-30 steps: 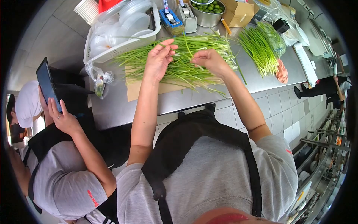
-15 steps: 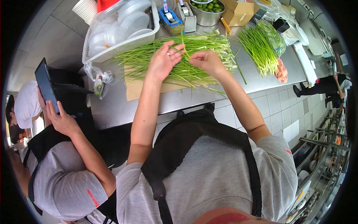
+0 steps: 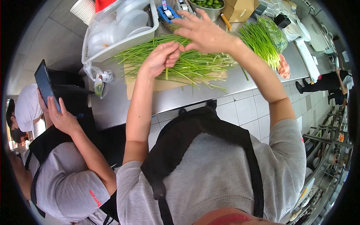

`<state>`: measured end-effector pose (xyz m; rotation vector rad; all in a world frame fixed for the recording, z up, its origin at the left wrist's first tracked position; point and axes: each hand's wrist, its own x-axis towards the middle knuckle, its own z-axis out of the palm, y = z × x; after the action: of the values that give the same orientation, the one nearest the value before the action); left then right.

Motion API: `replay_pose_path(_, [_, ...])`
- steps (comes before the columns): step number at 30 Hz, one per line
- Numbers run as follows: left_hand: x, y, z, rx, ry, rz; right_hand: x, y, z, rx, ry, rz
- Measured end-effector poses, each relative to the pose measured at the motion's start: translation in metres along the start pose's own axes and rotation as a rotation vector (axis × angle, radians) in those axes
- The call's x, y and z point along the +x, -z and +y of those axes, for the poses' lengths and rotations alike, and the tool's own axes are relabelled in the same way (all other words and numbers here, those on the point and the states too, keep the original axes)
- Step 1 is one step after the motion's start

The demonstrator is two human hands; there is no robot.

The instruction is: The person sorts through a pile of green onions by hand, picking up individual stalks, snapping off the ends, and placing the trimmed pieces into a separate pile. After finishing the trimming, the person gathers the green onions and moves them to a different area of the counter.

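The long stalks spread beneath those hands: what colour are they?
Mostly green; the long stalks show best in the head view.

1. On the co-worker's sleeve [image 3: 77, 189] we see a short line of red letters [image 3: 95, 198]; the last word looks like "HAPPY" to us, but blur leaves us unsure, and we cannot make out the rest.
2. On the wearer's right sleeve [image 3: 287, 138] we see a red mark [image 3: 302, 139], too small for us to read.
3. On the pen [image 3: 164, 4] we see blue lettering, too tiny to spell out.
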<state>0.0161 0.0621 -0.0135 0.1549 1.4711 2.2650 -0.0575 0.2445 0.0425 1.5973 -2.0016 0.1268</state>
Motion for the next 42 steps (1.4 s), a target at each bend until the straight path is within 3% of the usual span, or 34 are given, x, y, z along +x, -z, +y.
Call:
replay_pose_path(2, [-0.003,0.009,0.0,-0.004,-0.005,-0.015,0.001,0.007,0.015,0.208,-0.131,-0.359])
replay_pose_path(3, [-0.004,0.01,0.0,-0.03,-0.058,0.002,0.001,0.004,0.022,0.209,-0.126,-0.36])
replay_pose_path(5, [-0.007,0.011,0.0,-0.091,-0.145,0.011,0.0,-0.001,0.031,0.646,-0.396,-0.515])
replay_pose_path(6, [-0.007,0.013,0.0,-0.094,-0.149,0.015,-0.003,-0.007,0.029,0.646,-0.391,-0.518])
replay_pose_path(8, [-0.006,0.018,-0.001,-0.165,-0.115,-0.034,-0.01,-0.02,0.025,0.734,-0.353,-0.255])
replay_pose_path(12, [-0.001,0.026,-0.005,-0.142,-0.093,-0.022,-0.014,-0.028,0.046,0.549,-0.443,-0.201])
replay_pose_path(14, [0.004,0.032,-0.011,-0.304,-0.133,-0.134,-0.025,-0.045,0.069,0.414,-0.774,0.142])
replay_pose_path(15, [0.008,0.032,-0.014,-0.303,-0.134,-0.134,-0.025,-0.033,0.073,0.344,-0.877,-0.007])
replay_pose_path(16, [0.013,0.032,-0.019,-0.425,-0.253,-0.041,-0.03,-0.034,0.068,0.346,-0.872,-0.008])
replay_pose_path(18, [0.017,0.027,-0.022,-0.544,-0.375,0.062,-0.041,-0.041,0.048,0.076,-0.698,-0.291])
replay_pose_path(20, [0.021,0.017,-0.014,-0.651,-0.397,0.448,-0.038,-0.038,0.025,0.02,-0.627,-0.263])
replay_pose_path(22, [0.022,0.019,-0.016,-0.665,-0.41,0.436,-0.033,-0.037,0.003,0.394,-0.568,-0.159])
replay_pose_path(23, [0.023,0.017,-0.015,-0.661,-0.433,0.451,-0.031,-0.041,-0.007,0.395,-0.573,-0.16])
replay_pose_path(25, [0.024,0.012,-0.015,-0.655,-0.453,0.463,-0.027,-0.053,-0.025,1.017,-0.734,-0.057])
replay_pose_path(29, [0.022,0.008,-0.016,-0.665,-0.467,0.464,-0.025,-0.06,-0.04,0.857,-0.775,-0.103])
replay_pose_path(31, [0.021,0.007,-0.016,-0.683,-0.466,0.457,-0.027,-0.064,-0.042,1.03,-0.858,-0.231])
replay_pose_path(35, [0.019,0.006,-0.02,-0.632,-0.461,0.423,-0.029,-0.075,-0.043,1.129,-0.827,-0.199])
replay_pose_path(37, [0.02,0.007,-0.023,-0.605,-0.457,0.391,-0.026,-0.068,-0.054,0.998,-0.89,0.031])
replay_pose_path(38, [0.021,0.007,-0.025,-0.611,-0.476,0.411,-0.023,-0.064,-0.056,0.996,-0.89,0.032])
replay_pose_path(40, [0.021,0.004,-0.025,-0.62,-0.494,0.431,-0.018,-0.054,-0.058,0.626,-0.737,0.325])
replay_pose_path(42, [0.021,0.002,-0.024,-0.592,-0.524,0.469,-0.017,-0.047,-0.062,0.671,-0.772,0.235])
